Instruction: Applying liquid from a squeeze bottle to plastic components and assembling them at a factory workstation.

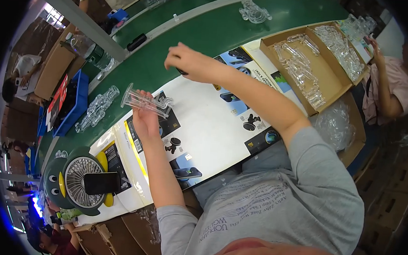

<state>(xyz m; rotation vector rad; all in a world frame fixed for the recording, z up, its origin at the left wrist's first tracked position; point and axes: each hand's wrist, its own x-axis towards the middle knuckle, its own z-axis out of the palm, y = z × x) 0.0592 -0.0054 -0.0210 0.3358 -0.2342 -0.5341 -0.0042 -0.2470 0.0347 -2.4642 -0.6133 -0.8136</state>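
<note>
By the left hand (146, 120), the clear plastic part (145, 101) is clasped in bent fingers and tilted above the left portion of the printed sheet (199, 127). The right hand (189, 63) is curled, apart from the part; whether anything is gripped in it cannot be told. The part is judged light, stiff, slippery and liable to crack; it is best grasped around its middle. Further clear pieces (299, 70) are held in the cardboard tray (325, 81).

Over my feed I saw the part (141, 99) as clear, glossy plastic, the sheet (204, 127) as smooth, faintly shiny paper, the box (326, 78) as matt cardboard, the bag (335, 127) as crinkled film, the shirt (260, 199) as matt cloth
</note>
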